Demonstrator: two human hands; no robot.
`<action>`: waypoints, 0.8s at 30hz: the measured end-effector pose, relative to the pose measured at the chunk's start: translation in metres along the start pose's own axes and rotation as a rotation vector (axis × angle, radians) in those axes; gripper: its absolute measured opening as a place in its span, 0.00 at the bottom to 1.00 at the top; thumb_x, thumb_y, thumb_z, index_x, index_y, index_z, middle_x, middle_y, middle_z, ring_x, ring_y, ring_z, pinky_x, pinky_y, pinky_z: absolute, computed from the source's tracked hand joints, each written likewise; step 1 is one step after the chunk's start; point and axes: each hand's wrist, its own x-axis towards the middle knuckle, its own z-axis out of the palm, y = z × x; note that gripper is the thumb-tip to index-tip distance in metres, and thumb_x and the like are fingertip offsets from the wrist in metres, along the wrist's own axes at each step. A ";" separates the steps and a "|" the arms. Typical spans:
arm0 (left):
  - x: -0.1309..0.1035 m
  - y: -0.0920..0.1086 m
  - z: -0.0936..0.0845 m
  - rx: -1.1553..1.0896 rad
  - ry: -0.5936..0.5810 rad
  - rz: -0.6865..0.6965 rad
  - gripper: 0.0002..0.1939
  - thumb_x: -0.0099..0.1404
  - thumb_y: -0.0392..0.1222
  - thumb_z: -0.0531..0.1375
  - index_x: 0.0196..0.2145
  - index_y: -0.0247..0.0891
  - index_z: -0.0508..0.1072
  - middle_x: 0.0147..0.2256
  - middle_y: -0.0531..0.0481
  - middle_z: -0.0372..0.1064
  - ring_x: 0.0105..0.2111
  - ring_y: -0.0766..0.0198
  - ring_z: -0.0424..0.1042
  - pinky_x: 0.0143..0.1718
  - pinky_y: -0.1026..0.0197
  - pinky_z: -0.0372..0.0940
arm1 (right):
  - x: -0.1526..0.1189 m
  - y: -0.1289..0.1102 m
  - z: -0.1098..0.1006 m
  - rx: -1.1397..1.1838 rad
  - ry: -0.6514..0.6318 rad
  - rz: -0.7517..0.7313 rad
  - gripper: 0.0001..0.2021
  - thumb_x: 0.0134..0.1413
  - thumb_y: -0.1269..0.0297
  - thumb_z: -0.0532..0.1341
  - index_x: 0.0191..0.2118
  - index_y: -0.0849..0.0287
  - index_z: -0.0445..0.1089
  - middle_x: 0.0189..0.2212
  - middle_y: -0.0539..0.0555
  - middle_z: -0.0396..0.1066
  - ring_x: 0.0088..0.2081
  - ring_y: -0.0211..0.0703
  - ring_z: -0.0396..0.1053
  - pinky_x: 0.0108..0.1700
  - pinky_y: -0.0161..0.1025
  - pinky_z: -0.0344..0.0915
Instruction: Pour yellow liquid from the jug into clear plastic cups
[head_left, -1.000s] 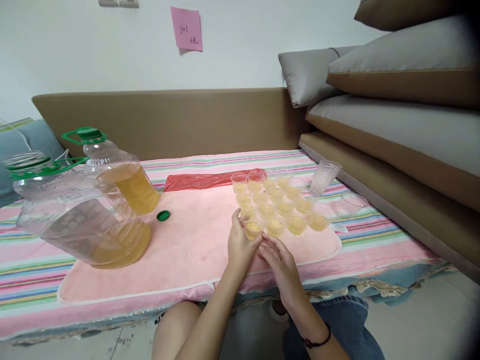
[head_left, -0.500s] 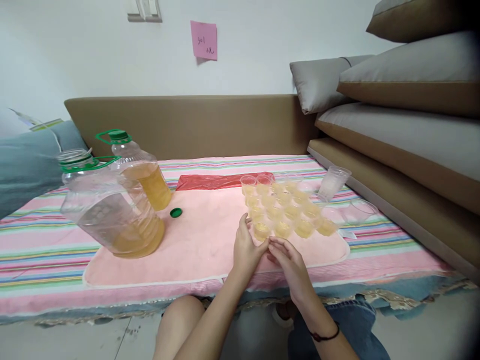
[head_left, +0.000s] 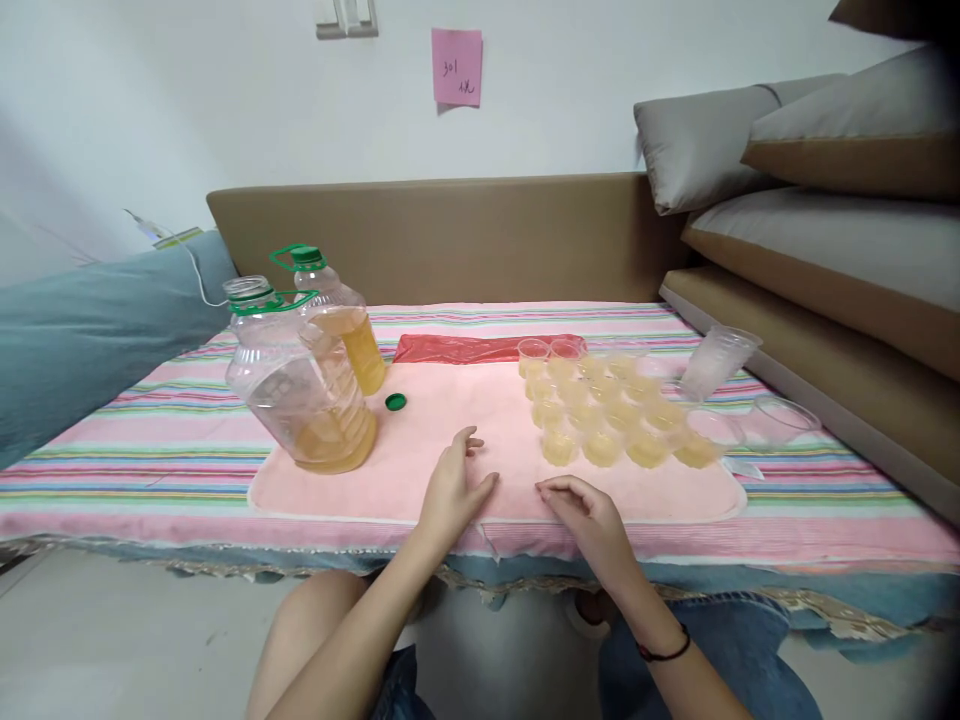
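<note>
My left hand (head_left: pixel 454 488) is above the pink mat (head_left: pixel 420 490), thumb and fingers spread, with nothing in it. My right hand (head_left: pixel 589 515) hovers near the front row of cups, its fingers loosely bent and nothing visible in them. Clear plastic cups (head_left: pixel 559 447) of pale yellow liquid stand close together in rows on the mat's right half. Both hands are apart from them. On the left stands an uncapped large clear jug (head_left: pixel 300 385) with a little yellow liquid. A fuller jug (head_left: pixel 360 340) with its green cap on is behind it.
A loose green cap (head_left: pixel 395 402) lies right of the jugs. A red plastic bag (head_left: pixel 457 349) stretches behind the mat. Stacked spare cups (head_left: pixel 721 360) lean at the right, beside a clear cup (head_left: pixel 784 422) lying on its side. Grey and brown cushions (head_left: pixel 847 240) are piled along the right edge.
My hands have moved apart and back from the front-left cup. The left hand has shifted left over the mat. The view has turned slightly left.
</note>
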 end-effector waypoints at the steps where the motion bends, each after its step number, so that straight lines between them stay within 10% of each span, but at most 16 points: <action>1: -0.002 -0.005 -0.009 0.041 -0.014 0.005 0.25 0.61 0.37 0.61 0.55 0.40 0.60 0.47 0.45 0.70 0.45 0.58 0.69 0.48 0.52 0.65 | -0.001 0.001 0.003 -0.031 -0.011 -0.013 0.14 0.48 0.52 0.64 0.32 0.59 0.75 0.30 0.57 0.78 0.35 0.50 0.74 0.37 0.44 0.69; 5: -0.011 -0.020 -0.040 0.117 -0.076 0.031 0.05 0.62 0.39 0.62 0.37 0.40 0.71 0.38 0.48 0.72 0.41 0.55 0.68 0.45 0.52 0.62 | -0.002 0.003 0.019 -0.152 -0.056 -0.102 0.10 0.50 0.58 0.62 0.35 0.57 0.76 0.34 0.57 0.78 0.36 0.50 0.74 0.36 0.44 0.69; 9: -0.023 -0.032 -0.059 0.169 -0.196 0.056 0.11 0.58 0.47 0.67 0.35 0.41 0.73 0.36 0.49 0.73 0.39 0.55 0.67 0.42 0.53 0.62 | -0.002 0.007 0.042 -0.251 -0.132 -0.220 0.07 0.49 0.65 0.63 0.36 0.56 0.76 0.39 0.56 0.77 0.43 0.48 0.73 0.40 0.43 0.69; 14: -0.040 -0.040 -0.060 0.261 -0.294 0.086 0.22 0.51 0.52 0.71 0.38 0.39 0.71 0.39 0.47 0.72 0.41 0.54 0.66 0.43 0.53 0.62 | -0.001 0.010 0.071 -0.387 -0.188 -0.349 0.11 0.45 0.73 0.67 0.38 0.58 0.75 0.38 0.55 0.76 0.44 0.48 0.71 0.49 0.47 0.67; 24: -0.046 -0.029 -0.056 0.356 -0.276 0.059 0.09 0.60 0.39 0.64 0.39 0.40 0.71 0.40 0.48 0.72 0.43 0.54 0.66 0.44 0.52 0.62 | 0.004 0.013 0.090 -0.662 -0.186 -0.487 0.10 0.48 0.70 0.69 0.38 0.56 0.75 0.36 0.56 0.72 0.42 0.52 0.65 0.45 0.50 0.65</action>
